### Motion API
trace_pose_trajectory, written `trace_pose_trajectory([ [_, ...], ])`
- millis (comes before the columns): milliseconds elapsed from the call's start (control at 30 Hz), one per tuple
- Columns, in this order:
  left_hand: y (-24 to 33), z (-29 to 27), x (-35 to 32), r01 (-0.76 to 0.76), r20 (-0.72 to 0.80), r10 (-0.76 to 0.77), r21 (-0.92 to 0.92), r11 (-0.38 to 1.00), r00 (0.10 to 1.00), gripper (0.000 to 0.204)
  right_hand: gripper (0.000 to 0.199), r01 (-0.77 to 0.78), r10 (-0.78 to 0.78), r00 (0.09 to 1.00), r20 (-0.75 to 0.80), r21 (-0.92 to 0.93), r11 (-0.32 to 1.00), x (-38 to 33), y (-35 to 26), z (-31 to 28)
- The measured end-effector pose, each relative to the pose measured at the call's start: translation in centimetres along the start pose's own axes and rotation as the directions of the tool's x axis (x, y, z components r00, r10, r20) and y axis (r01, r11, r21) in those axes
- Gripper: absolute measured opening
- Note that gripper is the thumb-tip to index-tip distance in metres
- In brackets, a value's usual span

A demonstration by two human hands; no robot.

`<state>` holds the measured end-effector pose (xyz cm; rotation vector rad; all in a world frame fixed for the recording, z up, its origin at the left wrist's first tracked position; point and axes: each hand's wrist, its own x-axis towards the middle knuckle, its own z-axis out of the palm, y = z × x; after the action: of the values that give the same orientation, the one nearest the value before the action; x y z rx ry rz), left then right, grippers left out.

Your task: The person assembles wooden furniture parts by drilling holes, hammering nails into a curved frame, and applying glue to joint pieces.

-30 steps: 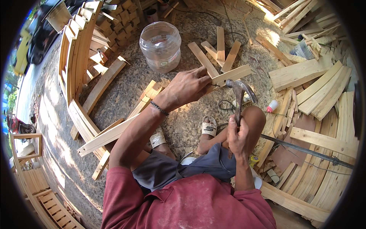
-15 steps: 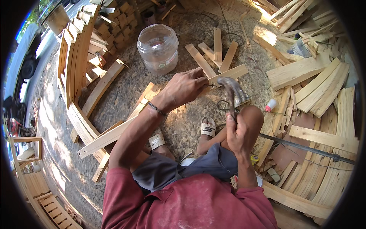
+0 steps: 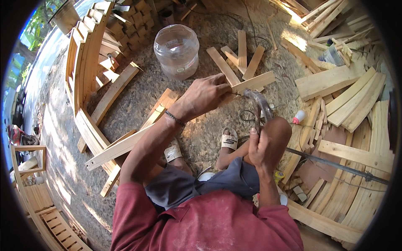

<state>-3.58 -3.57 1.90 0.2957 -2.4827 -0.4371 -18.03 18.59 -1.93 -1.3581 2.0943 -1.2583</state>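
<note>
L hand (image 3: 207, 95): fingers pinch wood slat (image 3: 251, 83) end.
R hand (image 3: 263, 147): fingers clenched on hammer (image 3: 260, 102), just below slat.
Jar (image 3: 176, 50): above-left of slat.

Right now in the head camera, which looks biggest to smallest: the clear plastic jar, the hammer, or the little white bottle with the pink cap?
1. Clear plastic jar
2. Blurred metal-headed hammer, though it is nearer the camera, so unsure
3. Small white bottle with pink cap
</note>
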Motion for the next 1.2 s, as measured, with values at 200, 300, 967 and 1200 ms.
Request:
trace_pose_trajectory([
  [200,-0.1,0.0,-0.5,0.034,0.023,-0.034,0.004,0.999,0.999,0.014,0.028,0.040,-0.027,0.998,-0.048,0.288,0.957,0.4,-1.5,-1.8],
  [300,0.4,-0.1,-0.5,0.051,0.035,-0.051,-0.007,0.999,0.998,0.013,0.025,0.240,-0.200,0.964,-0.173,0.256,0.936,0.1,-2.3,-1.0],
  [967,0.0,0.6,-0.6,0.018,-0.007,-0.018,-0.006,1.000,1.000,0.017,0.032,0.041,-0.042,0.999,0.015,0.061,0.997,-0.1,0.5,1.3],
  [1200,0.3,0.2,-0.5,0.046,0.024,-0.046,0.012,0.999,0.999,0.017,0.027,-0.001,0.007,1.000,-0.022,0.292,0.956,-0.2,0.5,0.9],
])
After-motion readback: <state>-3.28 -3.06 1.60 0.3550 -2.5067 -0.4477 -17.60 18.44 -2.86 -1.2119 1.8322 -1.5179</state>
